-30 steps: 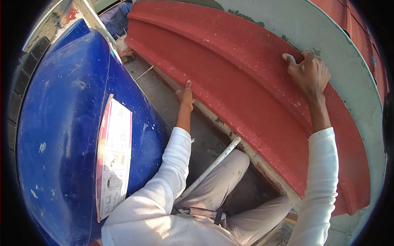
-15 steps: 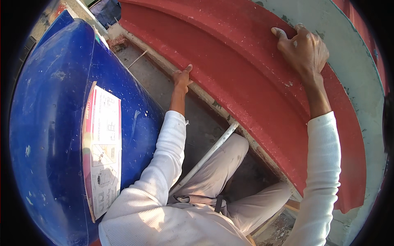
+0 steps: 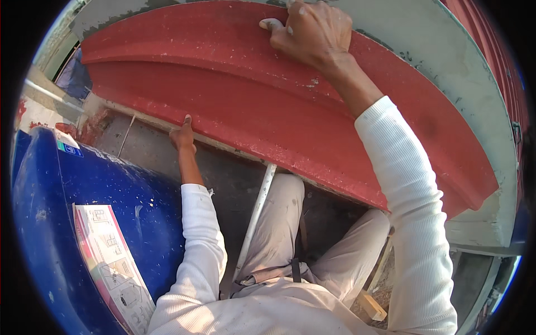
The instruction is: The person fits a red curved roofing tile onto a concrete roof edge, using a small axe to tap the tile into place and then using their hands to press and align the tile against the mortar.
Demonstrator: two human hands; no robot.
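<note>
Holds a red panel (image 3: 234, 106) with both hands, stretched across the upper view above the knees (image 3: 279, 206), before a grey wall (image 3: 435, 44); cannot tell how much of it touches. Grasps the top edge near mid-length with the right hand (image 3: 318, 30), thumb on the red face, fingers bent over the rim and hidden behind. Grasps the lower edge with the left hand (image 3: 183, 135), nearer the left end, thumb up, fingers tucked below; cannot see how deep.

Could pinch the left fingers between panel and rough ledge (image 3: 146, 118) by letting weight drop onto the lower edge. Could lose the top rim through poor friction, with pale smears on the right hand, and tip the panel toward the knees. Could let the right end sag or swing, with no hand at that end. Could also snag the lower edge on the white pipe (image 3: 258, 215), with its top close by, or scrape the left sleeve (image 3: 201, 240) on the blue tank (image 3: 162, 223) just beside, by pulling back sharply.
</note>
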